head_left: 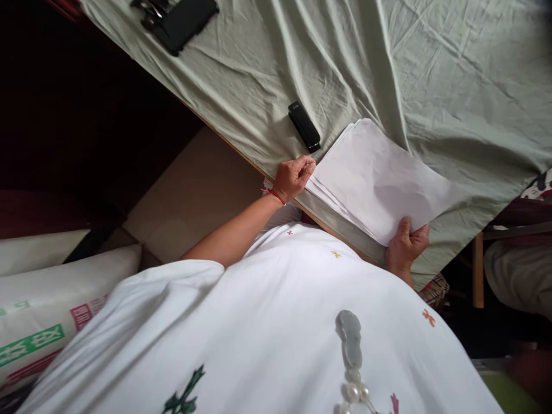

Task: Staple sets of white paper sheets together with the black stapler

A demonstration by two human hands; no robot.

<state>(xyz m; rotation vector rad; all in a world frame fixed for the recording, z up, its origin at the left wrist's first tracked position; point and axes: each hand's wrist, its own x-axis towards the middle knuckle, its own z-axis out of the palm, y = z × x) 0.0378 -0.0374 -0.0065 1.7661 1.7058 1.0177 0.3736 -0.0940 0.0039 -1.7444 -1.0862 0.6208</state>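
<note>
A loose stack of white paper sheets [366,172] lies on the cloth at the table's near edge, its sheets slightly fanned along the left and front sides. My left hand [295,177], with a red string round the wrist, is closed at the stack's left corner, fingers curled against the paper edge. At the near right corner, my right hand [406,242] grips the sheets, thumb on top and the other fingers mostly hidden beneath. Just beyond my left hand rests a black stapler [304,126], apart from the paper.
A pale green cloth [466,86] with wrinkles covers the table. A black hole punch-like device [181,23] sits at the upper left, partly cut off. Left of the table edge, below, lies a printed white sack [64,299] on the floor side.
</note>
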